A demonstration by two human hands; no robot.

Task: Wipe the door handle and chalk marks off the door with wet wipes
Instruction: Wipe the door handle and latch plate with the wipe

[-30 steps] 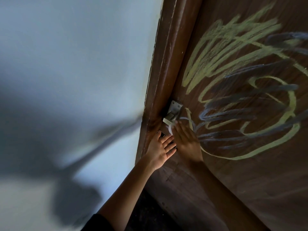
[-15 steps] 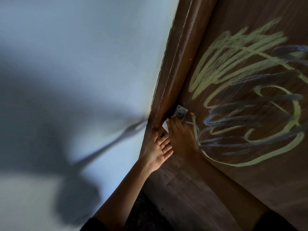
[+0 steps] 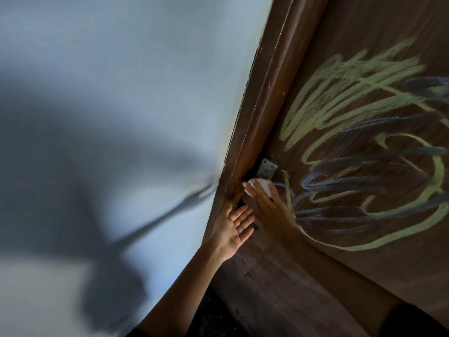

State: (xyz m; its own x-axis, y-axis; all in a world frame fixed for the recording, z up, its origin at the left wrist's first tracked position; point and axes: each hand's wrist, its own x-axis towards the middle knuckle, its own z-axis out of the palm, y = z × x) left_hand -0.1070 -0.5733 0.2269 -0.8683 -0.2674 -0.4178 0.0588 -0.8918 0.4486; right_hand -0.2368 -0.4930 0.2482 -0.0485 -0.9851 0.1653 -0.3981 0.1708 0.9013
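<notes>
A dark brown wooden door [image 3: 303, 276] fills the right side, covered with yellow-green chalk marks [image 3: 340, 98] and blue chalk marks [image 3: 359, 183]. A metal handle plate [image 3: 267, 169] sits at the door's left edge beside the frame. My right hand [image 3: 269, 210] presses a white wet wipe [image 3: 263, 187] flat on the door just below that plate. My left hand [image 3: 233, 229] lies open, palm up, against the door edge next to the right hand, a ring on one finger. The handle itself is mostly hidden by my hands.
A brown rounded door frame [image 3: 272, 98] runs diagonally from the top to my hands. Left of it is a pale blue wall [image 3: 133, 81] with dark blurred shadows. The floor at the bottom is dark.
My right hand has slid down off the plate, so the wet wipe shows at its fingertips below the plate. The left hand stays by the door edge. The view has shifted a little.
</notes>
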